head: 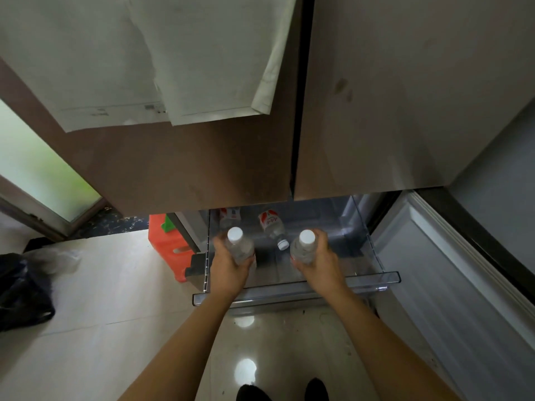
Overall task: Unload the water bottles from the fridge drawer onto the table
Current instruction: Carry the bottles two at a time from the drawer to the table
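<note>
From the head view, you are reaching both arms down into the pulled-out fridge drawer (pixel 295 287), a clear plastic bin sitting below the two closed brown fridge doors (pixel 202 163). Your left hand (pixel 230 263) is wrapping its fingers (pixel 218 244) around a clear water bottle with a white cap (pixel 238 244), holding it upright over the left part of the drawer. Your right hand (pixel 320 264) is gripping a second white-capped water bottle (pixel 304 247) the same way, upright, over the drawer's middle. Between those two, farther back in the drawer, a third bottle with a red-and-white label (pixel 272 227) is lying on its side, its cap pointing toward you. A fourth labelled bottle (pixel 228 217) is showing at the drawer's back left, partly hidden under the doors. Just left of the drawer, an orange plastic stool (pixel 168 244) is standing on the tiled floor (pixel 115 285). Well left of the drawer, a black bag (pixel 20 293) is lying on that floor. Paper sheets (pixel 173 68) are hanging on the left door, above the drawer.
</note>
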`<state>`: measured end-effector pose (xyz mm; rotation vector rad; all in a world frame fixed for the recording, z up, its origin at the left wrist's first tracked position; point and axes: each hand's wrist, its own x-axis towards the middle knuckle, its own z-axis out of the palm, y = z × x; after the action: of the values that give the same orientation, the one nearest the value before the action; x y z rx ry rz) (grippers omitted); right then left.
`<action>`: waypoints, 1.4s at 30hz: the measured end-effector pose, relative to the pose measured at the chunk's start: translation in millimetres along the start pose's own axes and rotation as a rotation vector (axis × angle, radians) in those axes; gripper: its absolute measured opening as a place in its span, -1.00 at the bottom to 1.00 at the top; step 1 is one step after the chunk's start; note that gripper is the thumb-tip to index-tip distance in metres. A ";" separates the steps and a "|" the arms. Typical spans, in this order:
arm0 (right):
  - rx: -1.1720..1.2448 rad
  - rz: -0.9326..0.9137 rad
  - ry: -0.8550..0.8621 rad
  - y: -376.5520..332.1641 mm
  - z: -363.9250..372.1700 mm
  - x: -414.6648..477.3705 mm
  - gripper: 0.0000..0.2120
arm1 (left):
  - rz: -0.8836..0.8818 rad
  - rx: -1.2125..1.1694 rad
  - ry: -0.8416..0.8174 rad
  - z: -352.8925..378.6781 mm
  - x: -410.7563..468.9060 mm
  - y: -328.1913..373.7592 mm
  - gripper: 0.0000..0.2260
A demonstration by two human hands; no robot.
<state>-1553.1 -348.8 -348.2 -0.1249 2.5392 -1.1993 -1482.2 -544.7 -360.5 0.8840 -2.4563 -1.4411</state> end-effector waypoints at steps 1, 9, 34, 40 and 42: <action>0.030 -0.011 -0.004 -0.7 -1.5 -3.4 -0.23 | 0.006 -0.049 0.038 -3.9 -4.0 2.9 -0.28; 0.303 -0.247 -0.113 -42.1 -4.5 -31.2 -0.32 | 0.143 -0.263 0.249 -55.5 -58.8 58.9 -0.25; 0.252 -0.985 -0.807 -227.1 237.0 -388.3 -0.30 | -0.052 -0.283 1.118 -365.1 -457.2 -97.3 -0.34; 0.189 -1.081 -0.950 -264.1 330.4 -513.1 -0.30 | -0.152 -0.252 1.294 -446.3 -566.8 -170.3 -0.30; 0.194 -1.087 -1.002 -271.8 358.6 -547.3 -0.31 | -0.203 -0.255 1.351 -467.8 -592.5 -192.4 -0.29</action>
<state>-935.6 -668.6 -212.4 -1.7066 1.3670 -1.1798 -727.6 -629.2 -186.0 1.3991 -1.1698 -0.6830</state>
